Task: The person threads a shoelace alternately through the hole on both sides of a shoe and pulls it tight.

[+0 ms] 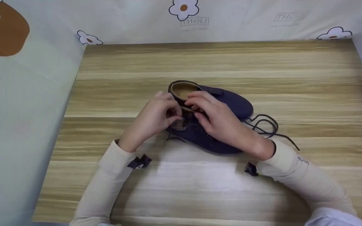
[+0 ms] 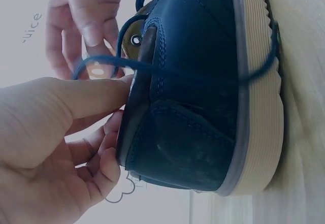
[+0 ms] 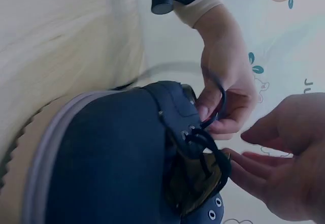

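Two dark blue lace-up shoes lie side by side, toes to the right. At the heel end of the near shoe (image 1: 212,142), my left hand (image 1: 152,117) pinches the collar (image 2: 139,97) between thumb and fingers. My right hand (image 1: 220,121) is over the lacing, its fingertips at the top of the brown-lined tongue (image 3: 195,183); thumb and fingers stand apart. A dark blue lace (image 2: 167,72) loops loosely across the near shoe's side. Behind it is the far shoe (image 1: 237,102), its tan lining showing in the opening. Part of the near shoe's opening is hidden by my hands.
A long loose lace (image 1: 276,125) curls over the wood-grain table (image 1: 325,94) to the right of the shoes. Small black wrist cameras sit on both sleeves. A patterned pale sheet (image 1: 130,22) stands behind the table and along its left side.
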Demonstrator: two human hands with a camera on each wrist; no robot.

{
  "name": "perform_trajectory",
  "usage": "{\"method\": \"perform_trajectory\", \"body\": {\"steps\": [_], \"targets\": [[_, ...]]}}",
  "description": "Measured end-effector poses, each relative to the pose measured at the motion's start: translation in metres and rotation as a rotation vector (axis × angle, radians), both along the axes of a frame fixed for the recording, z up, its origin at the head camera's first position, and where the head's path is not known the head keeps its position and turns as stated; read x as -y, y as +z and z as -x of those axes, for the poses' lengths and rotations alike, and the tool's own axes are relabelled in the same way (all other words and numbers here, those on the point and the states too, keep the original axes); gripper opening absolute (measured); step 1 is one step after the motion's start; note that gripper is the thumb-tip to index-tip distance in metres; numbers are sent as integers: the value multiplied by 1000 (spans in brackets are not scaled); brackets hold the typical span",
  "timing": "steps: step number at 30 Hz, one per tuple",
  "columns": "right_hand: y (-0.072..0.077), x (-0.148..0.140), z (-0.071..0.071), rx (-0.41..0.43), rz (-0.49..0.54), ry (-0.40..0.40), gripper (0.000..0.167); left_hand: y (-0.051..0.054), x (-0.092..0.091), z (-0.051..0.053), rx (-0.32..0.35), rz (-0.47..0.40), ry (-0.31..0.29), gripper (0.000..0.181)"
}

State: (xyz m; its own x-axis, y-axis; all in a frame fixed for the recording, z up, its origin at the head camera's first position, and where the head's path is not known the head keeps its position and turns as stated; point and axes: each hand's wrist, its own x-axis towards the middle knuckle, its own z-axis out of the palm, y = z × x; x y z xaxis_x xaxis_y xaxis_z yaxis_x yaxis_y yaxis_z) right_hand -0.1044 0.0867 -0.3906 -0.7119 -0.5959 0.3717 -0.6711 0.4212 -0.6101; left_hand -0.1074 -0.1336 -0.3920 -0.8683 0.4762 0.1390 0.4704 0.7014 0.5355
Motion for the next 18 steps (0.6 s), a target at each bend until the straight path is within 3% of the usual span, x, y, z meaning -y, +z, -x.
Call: {"method": "perform_trajectory", "body": {"steps": [4, 8, 11, 14, 18], "targets": [[0, -5, -6, -107, -119, -47, 14, 2, 0, 0, -4, 11, 13, 11], [-4, -5, -11, -226, -281, -4, 13, 2, -1, 1, 9, 28, 21, 10], [-7, -4, -11, -284, -309, 12, 4, 2, -1, 1, 17, 34, 16, 9], [-7, -3, -11, -258, -241, 27, 2, 1, -2, 1, 25, 31, 11, 8], [-2, 0, -12, -68, -45, 69, 5, 1, -2, 1, 24, 28, 5, 8]]}}
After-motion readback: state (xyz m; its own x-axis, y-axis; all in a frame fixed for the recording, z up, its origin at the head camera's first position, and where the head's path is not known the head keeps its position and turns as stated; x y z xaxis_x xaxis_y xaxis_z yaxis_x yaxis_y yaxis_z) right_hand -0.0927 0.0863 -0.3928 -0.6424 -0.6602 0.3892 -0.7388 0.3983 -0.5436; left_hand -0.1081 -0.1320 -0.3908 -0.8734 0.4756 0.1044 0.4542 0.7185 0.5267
